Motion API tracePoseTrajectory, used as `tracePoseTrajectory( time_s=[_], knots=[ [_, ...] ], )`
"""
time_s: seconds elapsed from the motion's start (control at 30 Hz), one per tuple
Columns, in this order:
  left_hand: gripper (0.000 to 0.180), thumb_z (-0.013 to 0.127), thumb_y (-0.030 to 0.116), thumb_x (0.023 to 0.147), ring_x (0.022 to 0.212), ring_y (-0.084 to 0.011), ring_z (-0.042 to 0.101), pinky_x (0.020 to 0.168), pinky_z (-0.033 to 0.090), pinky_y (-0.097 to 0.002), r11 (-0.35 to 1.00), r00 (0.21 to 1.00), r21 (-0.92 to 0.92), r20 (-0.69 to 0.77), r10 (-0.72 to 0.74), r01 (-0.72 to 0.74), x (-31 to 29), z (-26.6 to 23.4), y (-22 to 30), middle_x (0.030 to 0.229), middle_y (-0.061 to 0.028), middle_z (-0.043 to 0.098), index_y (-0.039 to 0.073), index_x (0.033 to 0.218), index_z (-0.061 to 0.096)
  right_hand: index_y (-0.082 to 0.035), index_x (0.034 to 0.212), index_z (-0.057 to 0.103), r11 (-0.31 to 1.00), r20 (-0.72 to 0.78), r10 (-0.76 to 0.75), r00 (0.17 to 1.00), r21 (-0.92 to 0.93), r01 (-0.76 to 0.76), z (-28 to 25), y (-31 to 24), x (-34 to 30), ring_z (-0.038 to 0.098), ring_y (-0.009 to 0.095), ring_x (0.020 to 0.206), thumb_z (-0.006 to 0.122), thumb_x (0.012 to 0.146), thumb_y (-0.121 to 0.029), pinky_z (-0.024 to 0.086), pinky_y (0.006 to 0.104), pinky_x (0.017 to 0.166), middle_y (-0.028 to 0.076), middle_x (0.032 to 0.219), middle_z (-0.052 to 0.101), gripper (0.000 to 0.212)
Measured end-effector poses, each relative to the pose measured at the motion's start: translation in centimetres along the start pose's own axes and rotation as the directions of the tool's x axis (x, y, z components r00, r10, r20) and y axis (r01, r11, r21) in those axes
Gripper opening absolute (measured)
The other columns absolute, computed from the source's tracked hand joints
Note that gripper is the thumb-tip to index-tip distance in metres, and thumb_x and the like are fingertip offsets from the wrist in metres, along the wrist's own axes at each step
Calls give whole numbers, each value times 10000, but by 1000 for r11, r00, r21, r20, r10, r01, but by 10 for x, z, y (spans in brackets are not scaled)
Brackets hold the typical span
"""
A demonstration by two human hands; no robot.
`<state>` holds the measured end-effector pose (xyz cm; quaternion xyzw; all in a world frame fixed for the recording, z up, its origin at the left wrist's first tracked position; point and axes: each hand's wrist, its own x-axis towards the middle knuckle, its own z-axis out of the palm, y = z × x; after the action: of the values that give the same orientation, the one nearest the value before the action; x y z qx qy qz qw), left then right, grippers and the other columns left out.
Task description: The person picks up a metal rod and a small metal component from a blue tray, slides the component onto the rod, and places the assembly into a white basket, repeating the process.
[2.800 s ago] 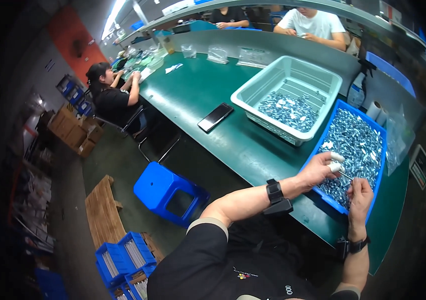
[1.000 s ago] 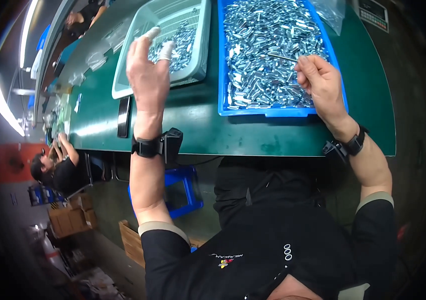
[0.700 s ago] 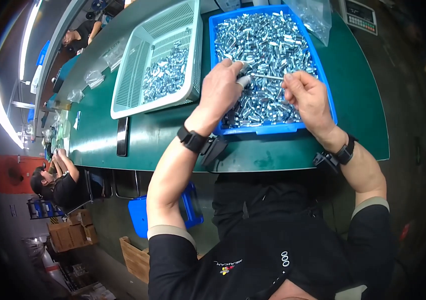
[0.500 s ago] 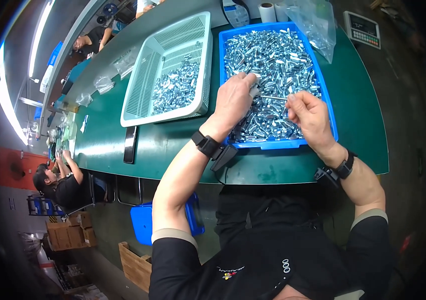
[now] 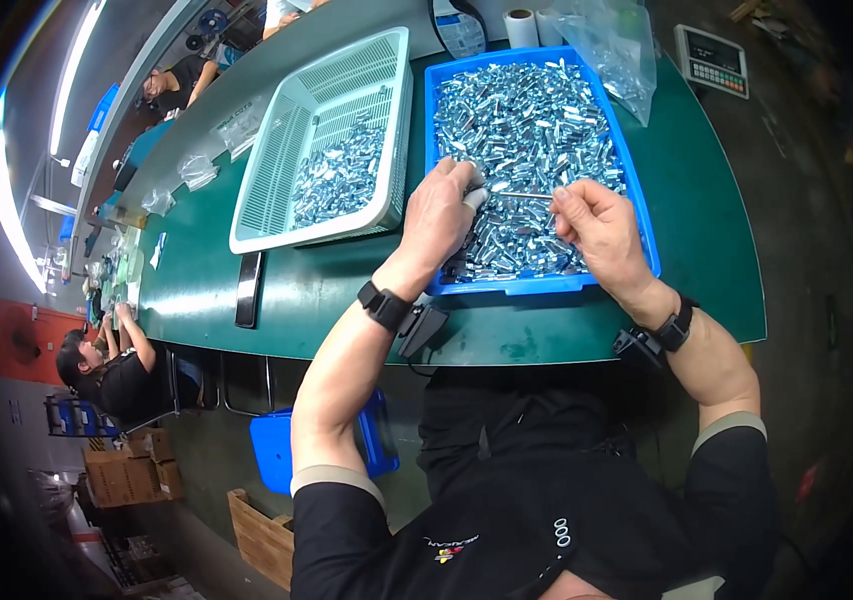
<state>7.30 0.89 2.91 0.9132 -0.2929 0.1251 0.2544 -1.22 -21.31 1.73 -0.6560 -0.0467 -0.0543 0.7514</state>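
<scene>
While my right hand (image 5: 602, 228) pinches the thin rod (image 5: 525, 195) above the blue tray (image 5: 545, 287) of metal parts (image 5: 537, 115), I'd hold it level; left hand (image 5: 435, 222) curls at its other end, grip hidden: can't tell.

The tabletop (image 5: 507, 330) is deep green, the tray (image 5: 547, 285) bright blue, and the metal pieces (image 5: 527, 110) shine silver. That basket (image 5: 277, 165) is pale mint, patterned with fine slots. The stool (image 5: 272, 450) is vivid blue too.

Head-worn fisheye view, steeply downward over the green table (image 5: 707, 240).
</scene>
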Motion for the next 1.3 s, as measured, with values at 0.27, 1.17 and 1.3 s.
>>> tracePoseTrajectory(
  time_s=[0.27,1.17,1.3],
  knots=[
    [175,748,21,878,810,-182,660,762,535,-305,956,1000,-292,-10,-29,25,-39,-25,27,937,-97,698,-13,993,621,-16,933,659,997,39,-1,999,-72,4,1,-3,-4,539,49,682,638,1026,-214,450,213,627,-11,747,622,219],
    [217,704,51,821,891,-353,631,806,521,-426,959,913,263,-357,198,-105,-34,-104,-14,908,-132,636,44,1023,627,-53,844,622,993,-69,36,997,-106,-44,7,5,-3,454,30,569,559,1060,-268,337,184,506,-34,674,561,312],
    [294,745,109,825,941,-357,641,817,529,-445,964,940,197,-255,225,-177,-16,-98,15,955,-140,657,64,1101,655,-57,863,636,997,-91,-32,995,-67,26,3,-12,3,453,27,571,562,1060,-288,335,181,514,-39,678,565,312]
  ],
)
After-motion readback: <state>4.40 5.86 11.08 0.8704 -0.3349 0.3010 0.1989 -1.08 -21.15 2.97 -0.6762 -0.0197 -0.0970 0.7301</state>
